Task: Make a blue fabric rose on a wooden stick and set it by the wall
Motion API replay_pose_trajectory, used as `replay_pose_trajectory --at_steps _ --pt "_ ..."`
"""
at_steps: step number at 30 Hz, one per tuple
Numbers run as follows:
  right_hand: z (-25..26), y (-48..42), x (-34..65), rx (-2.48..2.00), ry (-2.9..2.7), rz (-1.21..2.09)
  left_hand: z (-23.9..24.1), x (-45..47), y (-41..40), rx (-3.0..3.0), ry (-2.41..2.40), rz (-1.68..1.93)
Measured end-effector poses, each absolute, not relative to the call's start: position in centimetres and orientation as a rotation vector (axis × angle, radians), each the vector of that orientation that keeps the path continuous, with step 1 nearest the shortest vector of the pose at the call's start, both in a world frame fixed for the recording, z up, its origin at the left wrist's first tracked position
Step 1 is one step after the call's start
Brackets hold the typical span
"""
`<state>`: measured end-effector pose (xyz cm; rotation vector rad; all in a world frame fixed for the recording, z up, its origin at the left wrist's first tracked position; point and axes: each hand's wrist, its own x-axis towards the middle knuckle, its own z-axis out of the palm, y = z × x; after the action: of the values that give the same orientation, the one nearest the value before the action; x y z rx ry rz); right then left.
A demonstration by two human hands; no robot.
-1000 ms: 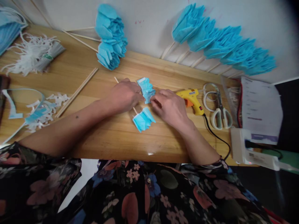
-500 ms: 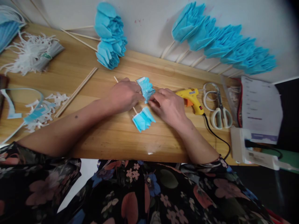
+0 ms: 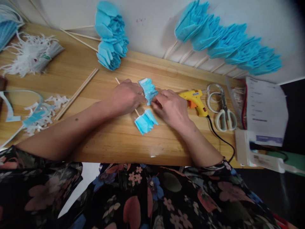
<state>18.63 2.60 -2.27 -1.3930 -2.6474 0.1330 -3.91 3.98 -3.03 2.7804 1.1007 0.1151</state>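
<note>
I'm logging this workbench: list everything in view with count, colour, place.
Table: one, brown, middle
Pleated piece: one, blue, centre
Ruffled bud: one, blue, below that
Bud stick: one, pale, at bud
Loose sticks: at least two, pale, left
Stemmed blossoms: several, blue, top
Mask stack: one, blue, left
Strip bundle: one, white, left
Scraps: many, white, left
Looped strip: one, blue, left
Glue gun: one, yellow, right
Scissors: one, white-handled, right
Rings: uncountable, clear, by scissors
Bag: one, clear, right
Paper: one, white, right
Power strip: one, white, right
Floral sleeves: two, black, bottom
Left hand: one, bare, over bud stick
Right hand: one, bare, at pleated piece
</note>
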Motion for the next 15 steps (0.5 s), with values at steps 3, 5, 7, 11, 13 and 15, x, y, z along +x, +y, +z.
replay_pose_trajectory --at_steps 3,5,7,11,13,15 --pt "-2.30 2.61 18.73 -1.384 -2.644 0.155 -3.38 -4.07 4.06 2.788 1.071 0.199" --pt "-2.25 2.62 18.78 -1.381 -2.651 0.172 -3.54 -4.13 4.11 2.784 1.050 0.223" --pt "-2.18 2.63 18.80 -1.381 -2.658 0.179 -3.53 -4.11 4.13 2.774 1.056 0.204" --pt "-2.23 2.68 18.74 -1.386 -2.661 0.180 -3.21 -3.95 4.08 2.760 1.093 0.149" --pt "-2.32 2.73 18.72 -1.392 -2.662 0.178 -3.08 -3.94 4.00 2.760 1.089 0.135" --pt "-2.40 2.78 18.76 -1.394 -2.661 0.180 -3.03 -3.99 3.88 2.760 1.088 0.147"
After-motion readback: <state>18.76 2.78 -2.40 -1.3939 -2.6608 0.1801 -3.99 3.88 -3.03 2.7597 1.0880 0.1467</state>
